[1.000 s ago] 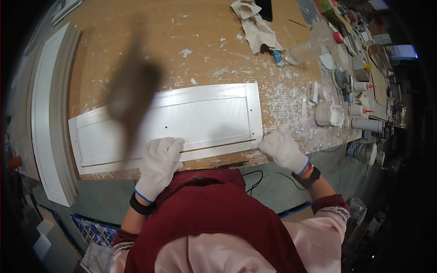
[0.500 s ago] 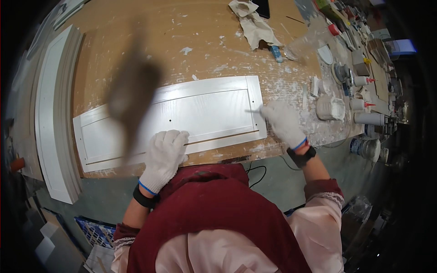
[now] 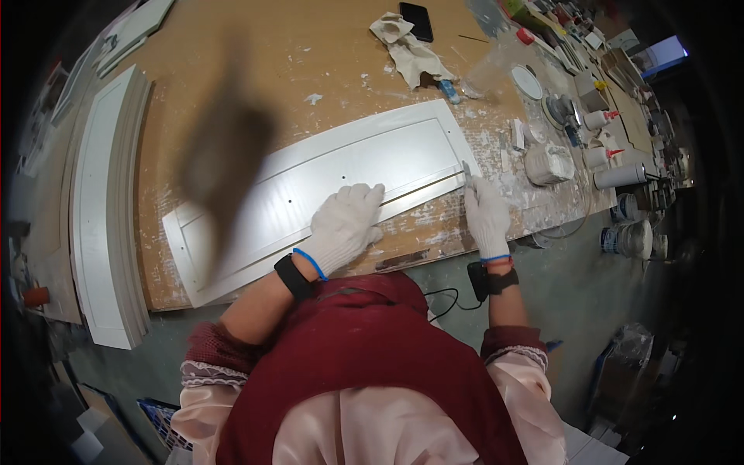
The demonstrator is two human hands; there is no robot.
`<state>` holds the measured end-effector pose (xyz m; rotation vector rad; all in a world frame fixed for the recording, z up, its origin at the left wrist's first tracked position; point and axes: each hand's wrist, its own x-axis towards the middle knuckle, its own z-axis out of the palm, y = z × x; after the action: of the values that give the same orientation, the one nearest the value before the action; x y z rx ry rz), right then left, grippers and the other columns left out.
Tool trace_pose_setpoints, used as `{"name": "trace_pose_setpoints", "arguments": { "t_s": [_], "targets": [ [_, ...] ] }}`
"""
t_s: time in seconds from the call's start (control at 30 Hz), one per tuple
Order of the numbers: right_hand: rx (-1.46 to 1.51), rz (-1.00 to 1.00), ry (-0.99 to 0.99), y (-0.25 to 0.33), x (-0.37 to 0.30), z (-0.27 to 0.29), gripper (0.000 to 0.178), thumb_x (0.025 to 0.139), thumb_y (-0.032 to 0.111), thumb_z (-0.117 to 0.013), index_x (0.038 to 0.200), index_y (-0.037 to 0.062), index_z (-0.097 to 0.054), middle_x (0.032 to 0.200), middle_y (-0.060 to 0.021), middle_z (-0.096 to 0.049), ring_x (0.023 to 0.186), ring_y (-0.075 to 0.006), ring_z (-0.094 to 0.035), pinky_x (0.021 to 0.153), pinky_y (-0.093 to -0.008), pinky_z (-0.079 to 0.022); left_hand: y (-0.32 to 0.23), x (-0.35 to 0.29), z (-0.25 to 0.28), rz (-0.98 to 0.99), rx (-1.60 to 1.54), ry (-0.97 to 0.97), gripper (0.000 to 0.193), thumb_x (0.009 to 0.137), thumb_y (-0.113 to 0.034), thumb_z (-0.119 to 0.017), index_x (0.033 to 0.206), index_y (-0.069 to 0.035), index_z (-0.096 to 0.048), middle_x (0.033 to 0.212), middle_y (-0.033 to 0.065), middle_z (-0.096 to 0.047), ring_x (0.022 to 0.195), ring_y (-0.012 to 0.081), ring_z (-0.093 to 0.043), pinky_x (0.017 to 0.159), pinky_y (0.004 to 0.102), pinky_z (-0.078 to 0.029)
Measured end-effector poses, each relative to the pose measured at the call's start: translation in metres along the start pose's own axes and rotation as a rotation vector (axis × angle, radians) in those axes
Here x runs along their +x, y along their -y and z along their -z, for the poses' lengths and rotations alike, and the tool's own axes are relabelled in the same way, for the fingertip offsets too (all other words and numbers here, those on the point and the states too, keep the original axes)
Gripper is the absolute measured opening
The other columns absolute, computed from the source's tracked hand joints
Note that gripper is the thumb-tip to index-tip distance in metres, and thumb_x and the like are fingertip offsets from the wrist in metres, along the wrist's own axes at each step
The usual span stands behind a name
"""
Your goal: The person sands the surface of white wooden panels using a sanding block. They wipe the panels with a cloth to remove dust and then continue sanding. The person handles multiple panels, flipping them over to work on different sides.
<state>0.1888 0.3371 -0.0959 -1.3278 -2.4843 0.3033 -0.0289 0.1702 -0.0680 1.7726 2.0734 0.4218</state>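
A white panel (image 3: 325, 167) with a raised frame and small dark holes lies slantwise on the worktable. My left hand (image 3: 346, 221), in a white knit glove, holds its near long edge, fingers on top and thumb beside the edge. Also gloved, my right hand (image 3: 487, 217) grips a thin flat metal blade (image 3: 466, 170), perhaps a scraper or putty knife. The blade points away from me at the panel's right end, near its corner; its handle is hidden in my glove. A dark blurred shape (image 3: 229, 155) close to the camera covers part of the panel's left side.
White panels (image 3: 105, 209) stand stacked at the left. Farther back lie a crumpled cloth (image 3: 411, 50) and a phone (image 3: 416, 22). On the right are a filler-smeared white tub (image 3: 549, 164), a sander (image 3: 559, 111), red-tipped bottles (image 3: 601, 118) and a grey cylinder (image 3: 620, 176).
The panel has turned, its right end swinging away from me. My left hand has moved right along its edge. My right hand has turned so the blade points away from me.
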Motion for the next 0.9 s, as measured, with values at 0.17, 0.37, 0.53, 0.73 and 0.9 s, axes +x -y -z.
{"name": "trace_pose_setpoints", "arguments": {
  "t_s": [0.17,0.37,0.53,0.73,0.9],
  "targets": [
    [-0.322,0.024,-0.069,0.005,0.013,-0.024,0.012,0.089,0.016,-0.053,0.094,0.0065,-0.059,0.085,-0.0168,-0.06,0.08,-0.0376,-0.06,0.068,-0.0462,-0.049,0.052,-0.055,0.01,0.057,-0.179,-0.242,0.068,0.075,-0.032,-0.072,0.133,-0.007,-0.047,0.127,0.017,-0.053,0.115,0.0335,-0.052,0.095,0.0417,-0.045],
    [-0.306,0.12,-0.009,0.073,-0.018,-0.045,0.012,0.09,0.017,-0.052,0.096,0.0077,-0.057,0.08,-0.0151,-0.058,0.074,-0.0348,-0.06,0.063,-0.0466,-0.047,0.123,-0.202,0.018,0.487,-0.083,-0.556,0.061,0.072,-0.016,-0.074,0.128,-0.001,-0.051,0.119,0.0193,-0.056,0.108,0.0326,-0.056,0.093,0.0384,-0.046],
    [-0.184,0.331,0.046,0.173,-0.062,-0.07,0.007,0.087,0.012,-0.054,0.092,0.0081,-0.051,0.073,-0.0113,-0.054,0.063,-0.0312,-0.058,0.054,-0.0431,-0.046,0.131,-0.267,0.029,0.938,-0.229,-0.489,0.055,0.076,-0.011,-0.072,0.126,0.002,-0.052,0.113,0.0158,-0.06,0.101,0.0253,-0.06,0.089,0.0355,-0.048],
    [0.098,0.84,0.095,0.3,-0.117,-0.088,0.009,0.084,0.014,-0.052,0.09,0.0097,-0.055,0.073,-0.0042,-0.052,0.062,-0.0209,-0.057,0.056,-0.0346,-0.046,0.141,-0.272,0.032,0.747,-0.909,-0.468,0.04,0.079,-0.011,-0.065,0.118,-0.004,-0.059,0.104,0.0118,-0.066,0.095,0.02,-0.064,0.088,0.0334,-0.048],
    [0.048,0.847,0.039,0.296,-0.12,-0.092,0.026,0.082,0.01,-0.055,0.107,0.009,-0.06,0.078,-0.0076,-0.057,0.071,-0.0221,-0.06,0.06,-0.0361,-0.049,0.155,-0.284,0.039,0.773,-0.755,-0.363,0.043,0.083,-0.007,-0.064,0.124,0.004,-0.054,0.104,0.0103,-0.066,0.093,0.0165,-0.063,0.085,0.0282,-0.049]
  ]
}}
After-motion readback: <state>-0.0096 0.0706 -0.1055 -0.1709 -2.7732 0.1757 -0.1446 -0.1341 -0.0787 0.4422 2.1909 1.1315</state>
